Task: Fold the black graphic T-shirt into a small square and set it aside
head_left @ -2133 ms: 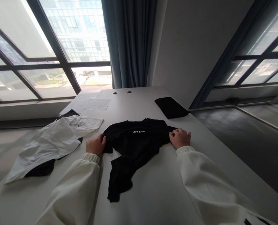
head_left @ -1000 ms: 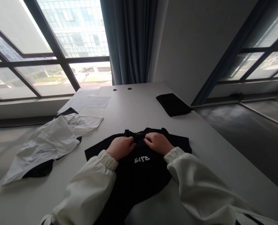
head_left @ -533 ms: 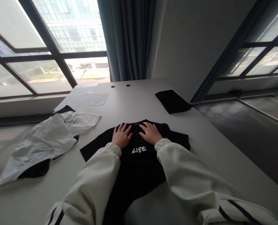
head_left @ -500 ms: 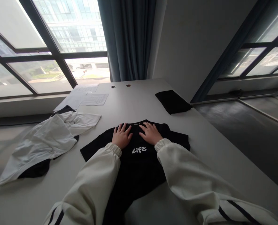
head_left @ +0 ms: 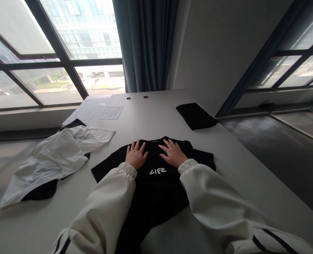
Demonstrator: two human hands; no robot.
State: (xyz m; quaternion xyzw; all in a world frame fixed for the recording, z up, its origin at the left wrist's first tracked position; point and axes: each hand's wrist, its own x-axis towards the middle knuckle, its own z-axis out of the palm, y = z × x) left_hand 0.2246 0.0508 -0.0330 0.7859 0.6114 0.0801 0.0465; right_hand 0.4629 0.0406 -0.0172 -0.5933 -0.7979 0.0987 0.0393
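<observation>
A black T-shirt [head_left: 161, 194] lies spread on the white table, its collar at the far end and its lower part running toward me. White lettering [head_left: 158, 171] shows on its upper middle. My left hand [head_left: 136, 155] rests flat on the shirt left of the collar, fingers spread. To the right of the collar, my right hand [head_left: 173, 153] also lies flat on the cloth with its fingers apart. Neither hand grips the fabric. My forearms, in cream sleeves, cover parts of the shirt's sides.
A crumpled white and black garment [head_left: 50, 158] lies on the table's left side. Paper sheets [head_left: 107, 112] are at the back left. A folded black cloth [head_left: 197, 115] sits by the right edge of the table [head_left: 151, 120]. Windows and a blue curtain [head_left: 146, 46] stand behind.
My right hand has slid slightly outward to the right on the shirt. My left hand has barely moved, and both stay flat. The whole view has shifted a little.
</observation>
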